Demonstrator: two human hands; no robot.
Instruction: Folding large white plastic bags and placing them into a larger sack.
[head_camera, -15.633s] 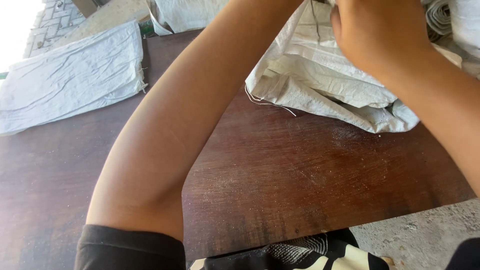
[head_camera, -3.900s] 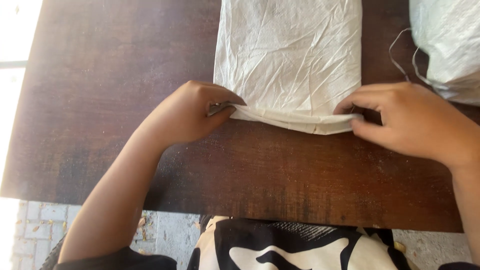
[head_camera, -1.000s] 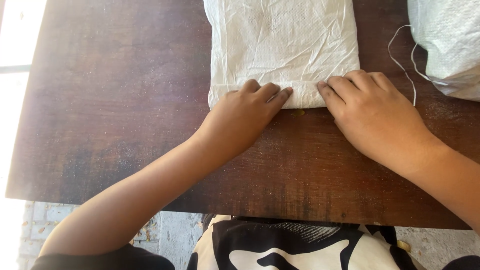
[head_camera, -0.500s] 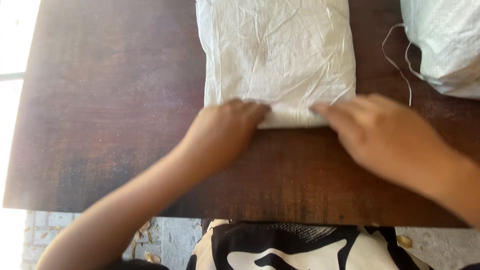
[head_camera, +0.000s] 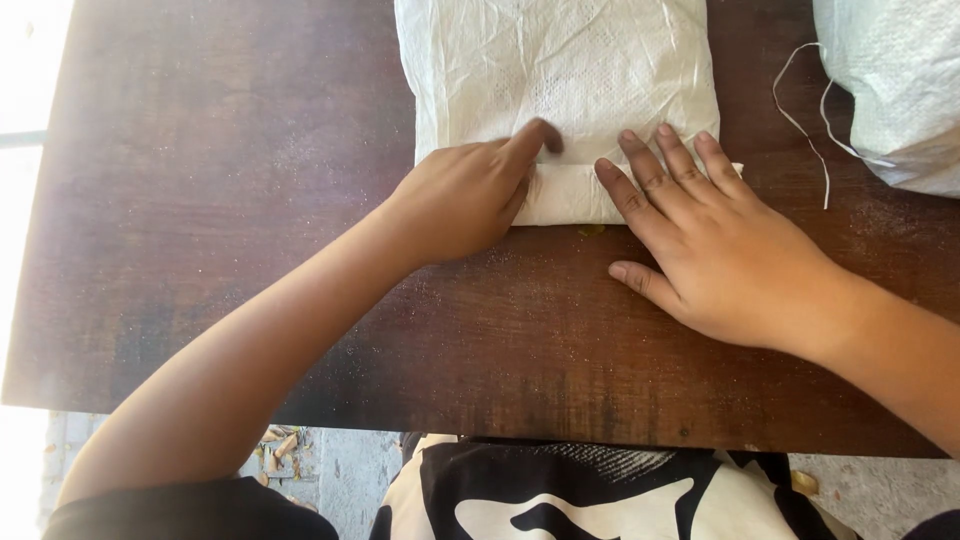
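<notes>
— What's going on at the table (head_camera: 230, 200) right now?

— Folding, by the look of it. A white woven sack (head_camera: 555, 70) lies flat on the dark wood, at the far middle of the top, and its near edge has been turned up into a narrow fold (head_camera: 565, 190). Both hands sit on that fold.

— Gripping it?

— No, neither is closed on anything. The left hand (head_camera: 465, 200) lies palm down with loose fingers, forefinger stretched across the top of the fold. The right hand (head_camera: 715, 245) is spread flat, three fingertips pressing the fold's right part, thumb resting on bare wood.

— So which step would you call this?

— Creasing, I'd judge: the fold is laid and is being pressed down. I'd say the next move calls for an even press along the whole strip, so the stiff weave doesn't spring back, before anything is rolled or turned further.

— Anything else nearby?

— Another white sack (head_camera: 890, 90) bunched at the far right corner, with a loose string (head_camera: 822, 140) trailing onto the wood, apart from the hands
</notes>
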